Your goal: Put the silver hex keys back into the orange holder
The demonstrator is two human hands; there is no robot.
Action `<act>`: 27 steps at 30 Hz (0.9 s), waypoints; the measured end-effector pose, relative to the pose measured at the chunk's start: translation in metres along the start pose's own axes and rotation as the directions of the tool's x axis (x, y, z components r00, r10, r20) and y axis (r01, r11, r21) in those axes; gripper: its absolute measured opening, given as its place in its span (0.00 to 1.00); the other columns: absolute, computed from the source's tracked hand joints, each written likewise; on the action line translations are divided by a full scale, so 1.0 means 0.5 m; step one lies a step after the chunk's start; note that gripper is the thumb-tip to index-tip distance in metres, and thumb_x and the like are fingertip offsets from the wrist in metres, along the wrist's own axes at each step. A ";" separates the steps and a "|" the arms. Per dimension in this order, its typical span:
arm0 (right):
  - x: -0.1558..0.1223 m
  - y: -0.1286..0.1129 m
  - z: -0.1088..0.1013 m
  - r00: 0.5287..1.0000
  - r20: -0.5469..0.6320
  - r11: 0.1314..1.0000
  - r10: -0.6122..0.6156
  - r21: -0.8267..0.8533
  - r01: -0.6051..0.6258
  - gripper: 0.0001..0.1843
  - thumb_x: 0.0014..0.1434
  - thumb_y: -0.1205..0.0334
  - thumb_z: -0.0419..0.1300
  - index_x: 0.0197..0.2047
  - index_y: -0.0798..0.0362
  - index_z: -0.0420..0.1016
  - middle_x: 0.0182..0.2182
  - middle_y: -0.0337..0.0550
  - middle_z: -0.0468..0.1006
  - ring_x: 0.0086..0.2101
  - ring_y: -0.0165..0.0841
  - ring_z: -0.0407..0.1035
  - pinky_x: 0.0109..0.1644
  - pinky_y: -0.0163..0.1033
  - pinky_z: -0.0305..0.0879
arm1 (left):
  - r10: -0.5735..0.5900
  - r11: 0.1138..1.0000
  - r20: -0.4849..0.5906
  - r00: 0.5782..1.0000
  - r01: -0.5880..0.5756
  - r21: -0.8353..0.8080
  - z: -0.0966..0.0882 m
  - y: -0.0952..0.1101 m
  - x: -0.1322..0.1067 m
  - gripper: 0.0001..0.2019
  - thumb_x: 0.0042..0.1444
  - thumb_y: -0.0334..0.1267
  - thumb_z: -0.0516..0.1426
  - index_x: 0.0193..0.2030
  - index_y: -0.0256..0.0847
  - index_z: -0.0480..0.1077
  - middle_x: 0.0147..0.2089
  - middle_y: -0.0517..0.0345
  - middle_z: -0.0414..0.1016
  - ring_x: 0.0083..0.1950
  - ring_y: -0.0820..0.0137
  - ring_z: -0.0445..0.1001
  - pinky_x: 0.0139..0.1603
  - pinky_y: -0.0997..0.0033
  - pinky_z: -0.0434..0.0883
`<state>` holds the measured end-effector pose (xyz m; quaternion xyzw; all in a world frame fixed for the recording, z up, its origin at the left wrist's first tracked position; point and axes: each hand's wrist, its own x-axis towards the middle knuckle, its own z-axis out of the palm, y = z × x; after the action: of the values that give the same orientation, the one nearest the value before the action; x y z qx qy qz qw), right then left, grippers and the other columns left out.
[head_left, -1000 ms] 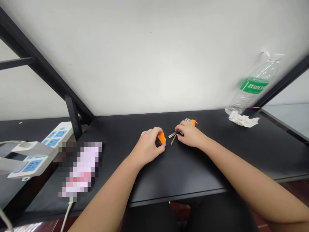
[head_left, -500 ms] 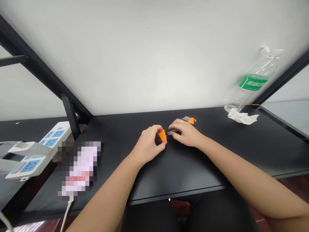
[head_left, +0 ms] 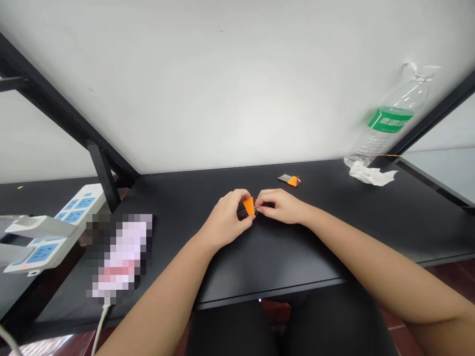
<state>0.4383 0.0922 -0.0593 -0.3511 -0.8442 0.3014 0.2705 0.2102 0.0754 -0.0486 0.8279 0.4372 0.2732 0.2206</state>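
Centrally, orange holder (head_left: 249,205) pinched in left grip (head_left: 228,218), right grip (head_left: 281,205) just alongside, hold unclear

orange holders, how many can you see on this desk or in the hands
2: one holder in the left hand, the other holder lying on the desk beyond the right hand. The hands might hide more.

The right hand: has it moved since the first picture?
Yes. Judged against the hex-key set lying on the black tabletop, the right hand has moved left, toward the orange holder in the left hand.
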 end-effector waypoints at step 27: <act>-0.015 0.022 -0.039 0.948 -0.101 0.842 0.303 -0.438 -0.316 0.15 0.56 0.64 0.64 0.48 0.51 0.75 0.50 0.51 0.73 0.44 0.40 0.69 0.47 0.42 0.66 | -0.043 0.994 -0.014 0.999 0.044 0.099 -0.005 -0.006 0.005 0.17 0.56 0.37 0.62 0.52 0.45 0.66 0.50 0.54 0.78 0.51 0.60 0.76 0.58 0.54 0.71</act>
<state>0.4608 0.0992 -0.0558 -0.5395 -0.8192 0.1334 0.1418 0.2076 0.0794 -0.0479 0.8265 0.4697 0.2511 0.1824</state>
